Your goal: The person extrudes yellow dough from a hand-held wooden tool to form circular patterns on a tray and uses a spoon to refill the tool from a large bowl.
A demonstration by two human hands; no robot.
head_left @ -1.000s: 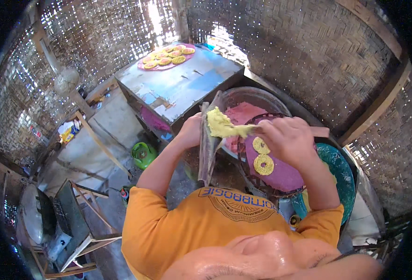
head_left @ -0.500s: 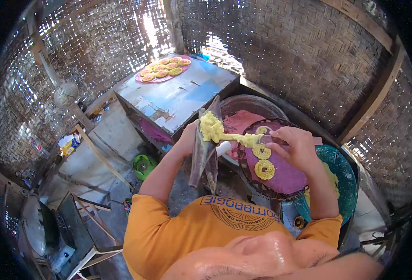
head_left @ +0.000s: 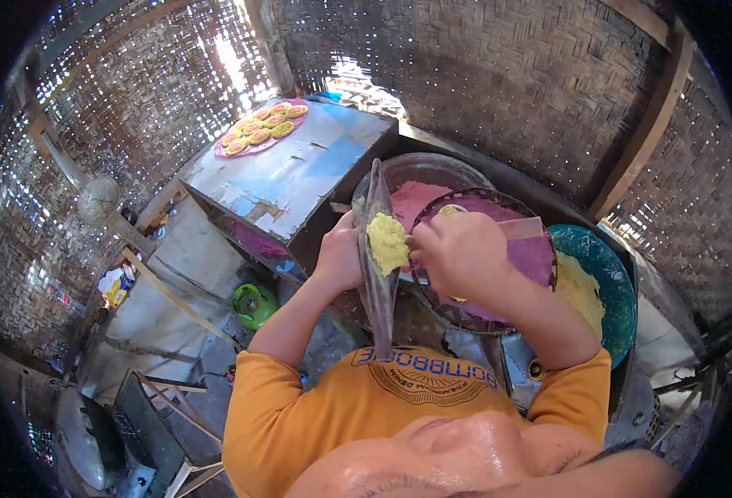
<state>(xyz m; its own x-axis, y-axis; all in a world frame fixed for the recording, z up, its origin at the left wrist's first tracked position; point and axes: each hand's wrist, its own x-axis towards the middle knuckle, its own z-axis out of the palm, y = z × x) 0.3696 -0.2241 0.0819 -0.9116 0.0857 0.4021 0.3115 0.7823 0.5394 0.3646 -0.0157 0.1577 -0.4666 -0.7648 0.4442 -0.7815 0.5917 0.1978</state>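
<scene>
My left hand (head_left: 338, 259) is closed around the edge of a long, worn wooden board (head_left: 380, 307) with pointed ends, held steeply tilted. A lump of soft yellow dough (head_left: 388, 242) sticks to the board's middle. My right hand (head_left: 464, 251) is closed on a flat scraper (head_left: 522, 229), whose pale broad end juts out behind the hand. Its fingertips are beside the dough; the working end is hidden. Below the right hand lies a round dark-rimmed tray (head_left: 555, 270) with a purple-pink lining. The hand and forearm cover most of the yellow dough rings there.
Behind the tray stands a large basin (head_left: 474, 172) with pink dough. A green basin (head_left: 619, 286) with yellow dough is at right. On a box-like table (head_left: 299, 178) at far left, several yellow rounds lie on a pink sheet (head_left: 221, 149). A green gas cylinder (head_left: 254, 305) stands on the floor.
My right hand has moved left and closer to the board. The strand of dough that stretched from board to tray no longer shows. The board has turned more edge-on, and the view has shifted.
</scene>
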